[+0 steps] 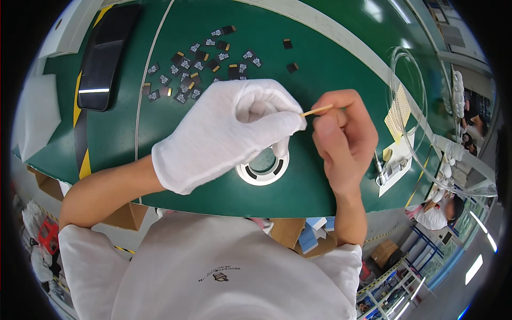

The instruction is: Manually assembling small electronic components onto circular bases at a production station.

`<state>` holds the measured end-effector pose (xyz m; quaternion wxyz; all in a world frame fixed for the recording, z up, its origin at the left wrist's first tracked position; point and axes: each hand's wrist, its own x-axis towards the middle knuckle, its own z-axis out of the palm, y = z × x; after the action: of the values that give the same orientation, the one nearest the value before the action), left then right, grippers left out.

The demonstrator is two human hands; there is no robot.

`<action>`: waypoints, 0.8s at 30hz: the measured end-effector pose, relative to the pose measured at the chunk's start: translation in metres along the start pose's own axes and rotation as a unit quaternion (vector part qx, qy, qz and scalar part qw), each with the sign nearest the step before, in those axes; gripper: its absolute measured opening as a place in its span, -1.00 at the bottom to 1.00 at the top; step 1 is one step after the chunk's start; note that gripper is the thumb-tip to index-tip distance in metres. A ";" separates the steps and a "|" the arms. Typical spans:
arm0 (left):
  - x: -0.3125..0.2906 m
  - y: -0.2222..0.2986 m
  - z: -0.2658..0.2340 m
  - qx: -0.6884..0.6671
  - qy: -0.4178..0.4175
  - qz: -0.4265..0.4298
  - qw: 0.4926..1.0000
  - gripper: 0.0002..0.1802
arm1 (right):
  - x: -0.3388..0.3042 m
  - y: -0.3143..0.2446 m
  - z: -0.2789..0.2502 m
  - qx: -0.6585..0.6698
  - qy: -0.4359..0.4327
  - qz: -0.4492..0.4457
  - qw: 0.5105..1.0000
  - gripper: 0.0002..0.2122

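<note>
My left hand [229, 128], in a white cloth glove, is closed with its thumb and fingertips pinched together. A thin wooden stick [316, 111] runs between the two hands, its left end meeting the gloved fingertips. Anything else inside that pinch is hidden. My bare right hand [346, 136] grips the stick's other end between thumb and curled fingers. Beneath the gloved hand, a white ring [260, 180] with dark slots lies on the green table, partly covered. Beyond it are scattered many small black memory cards [228, 30], some with gold contacts up, others printed side up.
A black phone-like slab [104, 64] lies at the left by yellow-black tape, near white foam [40, 114]. To the right are coiled clear tubing [393, 66], a yellow dotted sheet [398, 113] and a white card [392, 178] with a metal tool. Cardboard boxes [288, 232] stand below the table edge.
</note>
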<state>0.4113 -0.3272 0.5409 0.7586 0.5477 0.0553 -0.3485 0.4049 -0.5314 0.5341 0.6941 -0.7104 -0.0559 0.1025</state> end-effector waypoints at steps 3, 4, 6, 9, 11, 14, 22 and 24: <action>-0.002 -0.002 0.000 0.031 -0.018 0.003 0.999 -0.83 | 0.000 -0.005 -0.003 -0.091 -0.018 -0.042 0.995 -0.91; 0.000 -0.007 0.001 0.038 -0.018 0.020 0.999 -0.84 | 0.000 -0.004 -0.003 -0.091 -0.018 -0.042 0.995 -0.91; 0.002 -0.009 0.001 0.045 -0.019 0.037 0.998 -0.84 | 0.000 -0.002 -0.004 -0.193 -0.033 -0.066 0.978 -0.76; -0.001 -0.007 -0.001 0.061 -0.037 -0.014 0.997 -0.85 | 0.003 0.000 -0.007 -0.151 -0.095 -0.063 0.982 -0.72; -0.001 -0.008 -0.003 0.058 -0.049 0.013 0.997 -0.84 | 0.003 0.000 -0.009 -0.123 -0.109 -0.046 0.985 -0.71; -0.001 -0.007 -0.004 0.053 -0.067 0.008 0.996 -0.85 | 0.003 -0.003 -0.009 -0.081 -0.127 -0.003 0.989 -0.68; -0.001 -0.012 -0.005 0.052 -0.072 0.036 0.995 -0.87 | 0.002 0.001 -0.015 0.032 -0.182 0.065 0.981 -0.65; -0.001 -0.012 -0.007 0.045 -0.071 0.044 0.995 -0.88 | 0.001 0.000 -0.013 0.026 -0.172 0.065 0.983 -0.66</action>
<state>0.4058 -0.3228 0.5289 0.7496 0.5576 -0.0385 -0.3547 0.4085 -0.5438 0.5342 0.6840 -0.6662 -0.1259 0.2693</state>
